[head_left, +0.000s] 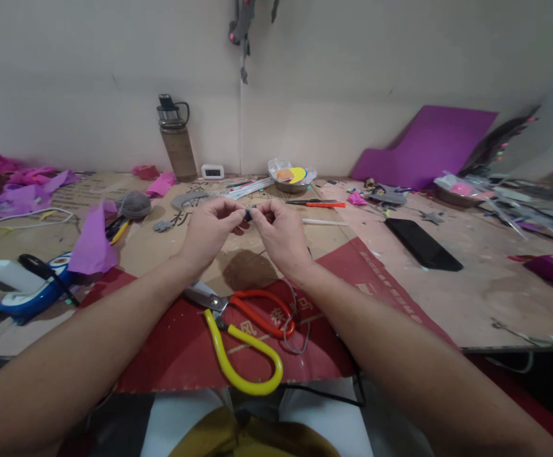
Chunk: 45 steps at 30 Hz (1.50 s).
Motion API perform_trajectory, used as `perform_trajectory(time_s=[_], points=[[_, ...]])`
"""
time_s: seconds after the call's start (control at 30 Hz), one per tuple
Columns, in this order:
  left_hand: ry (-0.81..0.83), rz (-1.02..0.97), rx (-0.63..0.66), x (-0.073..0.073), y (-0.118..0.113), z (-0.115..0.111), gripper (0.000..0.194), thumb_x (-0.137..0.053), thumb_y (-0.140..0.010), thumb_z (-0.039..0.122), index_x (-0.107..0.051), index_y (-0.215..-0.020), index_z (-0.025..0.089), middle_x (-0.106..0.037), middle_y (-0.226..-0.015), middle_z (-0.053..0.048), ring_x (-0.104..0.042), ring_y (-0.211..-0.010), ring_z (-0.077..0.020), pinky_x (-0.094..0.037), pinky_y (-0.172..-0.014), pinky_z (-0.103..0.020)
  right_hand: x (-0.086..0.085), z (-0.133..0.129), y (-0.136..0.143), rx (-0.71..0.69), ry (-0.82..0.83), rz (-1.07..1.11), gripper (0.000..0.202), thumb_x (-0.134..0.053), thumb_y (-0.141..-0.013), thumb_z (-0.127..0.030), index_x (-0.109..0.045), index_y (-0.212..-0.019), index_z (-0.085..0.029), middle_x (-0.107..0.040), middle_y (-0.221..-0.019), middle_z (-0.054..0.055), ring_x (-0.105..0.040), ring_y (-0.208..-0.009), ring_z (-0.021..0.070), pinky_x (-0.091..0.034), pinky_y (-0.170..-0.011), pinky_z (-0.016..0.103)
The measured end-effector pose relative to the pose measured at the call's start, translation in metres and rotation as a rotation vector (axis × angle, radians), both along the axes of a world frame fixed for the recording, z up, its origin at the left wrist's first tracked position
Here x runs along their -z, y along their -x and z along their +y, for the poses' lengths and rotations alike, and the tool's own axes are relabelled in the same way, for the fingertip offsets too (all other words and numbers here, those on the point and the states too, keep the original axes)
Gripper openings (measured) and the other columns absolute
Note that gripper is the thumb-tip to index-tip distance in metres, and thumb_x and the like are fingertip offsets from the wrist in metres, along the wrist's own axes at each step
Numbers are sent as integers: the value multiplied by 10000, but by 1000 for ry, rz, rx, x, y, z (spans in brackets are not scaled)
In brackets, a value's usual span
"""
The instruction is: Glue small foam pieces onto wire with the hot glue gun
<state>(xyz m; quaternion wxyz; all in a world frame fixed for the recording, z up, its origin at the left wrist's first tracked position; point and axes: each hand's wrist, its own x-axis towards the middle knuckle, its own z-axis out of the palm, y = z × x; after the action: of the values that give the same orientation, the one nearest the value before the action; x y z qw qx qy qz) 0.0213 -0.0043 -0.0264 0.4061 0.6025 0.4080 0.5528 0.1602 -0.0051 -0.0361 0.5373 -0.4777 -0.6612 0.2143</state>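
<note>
My left hand [216,228] and my right hand [280,235] meet fingertip to fingertip above the middle of the cardboard. Between them they pinch a small dark piece [248,215], too small to make out fully. Below my hands, large scissors [217,304] with one red and one yellow handle lie on the red cardboard [172,355]. A thin grey cord [297,348] loops by the red handle. Just past my right hand is an orange-handled tool [325,204].
At the back stand a bottle [178,146], a small white clock [212,171] and a bowl [293,184]. Grey yarn [134,205] and a blue-and-white device [39,295] are left. A black phone [422,244] and purple sheet [429,149] are right.
</note>
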Motion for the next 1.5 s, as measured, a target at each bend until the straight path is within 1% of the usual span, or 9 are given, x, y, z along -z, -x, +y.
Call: perform_trajectory(time_s=[0.27, 0.37, 0.43, 0.53, 0.73, 0.9, 1.07, 1.3, 1.5], points=[[139, -147, 83, 2, 0, 0, 172, -727, -687, 290, -619, -745, 169, -620, -701, 2, -598, -642, -110, -469, -561, -220, -1, -4, 0, -32, 1, 33, 161, -550, -870, -280, -516, -739, -193, -563, -684, -18, -464, -611, 106, -368, -628, 263], [170, -177, 116, 2, 1, 1, 192, -740, -674, 302, -620, -751, 172, -622, -709, 1, -599, -650, -111, -463, -560, -220, 1, -1, -1, -30, 10, 78, 106, -576, -853, -282, -523, -883, -196, -513, -668, -46, -449, -593, 102, -359, -605, 255], [184, -191, 143, 3, 2, 2, 205, -752, -665, 307, -627, -757, 173, -626, -714, 0, -602, -656, -113, -462, -563, -222, 2, 3, -3, -62, 24, 100, 171, -584, -846, -286, -538, -980, -191, -491, -650, -60, -450, -591, 104, -356, -600, 252], [213, -193, 173, 2, 2, 5, 215, -770, -648, 309, -640, -739, 164, -633, -705, -7, -602, -646, -111, -459, -566, -225, 4, 9, -6, -145, 45, 117, 121, -569, -847, -297, -587, -872, -180, -536, -664, -41, -467, -605, 103, -360, -607, 252], [188, -16, 232, -1, 7, 11, 240, -738, -698, 363, -707, -754, 132, -689, -699, -65, -617, -631, -127, -458, -589, -239, 8, 16, -18, -134, 51, 8, 175, -559, -841, -322, -574, -745, -176, -562, -642, -28, -475, -591, 111, -345, -588, 259], [122, 225, 176, -2, 12, 12, 259, -705, -731, 399, -734, -780, 147, -706, -694, -65, -610, -621, -136, -455, -590, -244, 10, 16, -22, -119, 31, -133, 168, -560, -848, -309, -579, -747, -176, -588, -674, -7, -491, -615, 120, -335, -587, 258], [45, 419, 113, -5, 12, 9, 198, -684, -733, 339, -746, -785, 158, -689, -634, -39, -596, -578, -132, -439, -571, -239, 6, 9, -20, -103, 17, -281, 137, -561, -853, -269, -609, -768, -174, -627, -736, 30, -515, -662, 140, -349, -620, 272], [39, 509, 74, -7, 12, 8, 156, -663, -713, 303, -712, -685, 158, -665, -587, -35, -569, -532, -126, -412, -541, -236, 3, 5, -19, -110, -15, -329, 105, -559, -846, -223, -612, -771, -172, -608, -730, 23, -508, -681, 145, -350, -657, 286], [89, 385, 61, -6, 10, 6, 122, -659, -703, 279, -680, -654, 168, -645, -568, -26, -557, -526, -123, -416, -524, -233, 4, 8, -21, -147, 29, -236, 91, -560, -826, -222, -633, -828, -169, -542, -671, -13, -465, -658, 129, -337, -627, 265]])
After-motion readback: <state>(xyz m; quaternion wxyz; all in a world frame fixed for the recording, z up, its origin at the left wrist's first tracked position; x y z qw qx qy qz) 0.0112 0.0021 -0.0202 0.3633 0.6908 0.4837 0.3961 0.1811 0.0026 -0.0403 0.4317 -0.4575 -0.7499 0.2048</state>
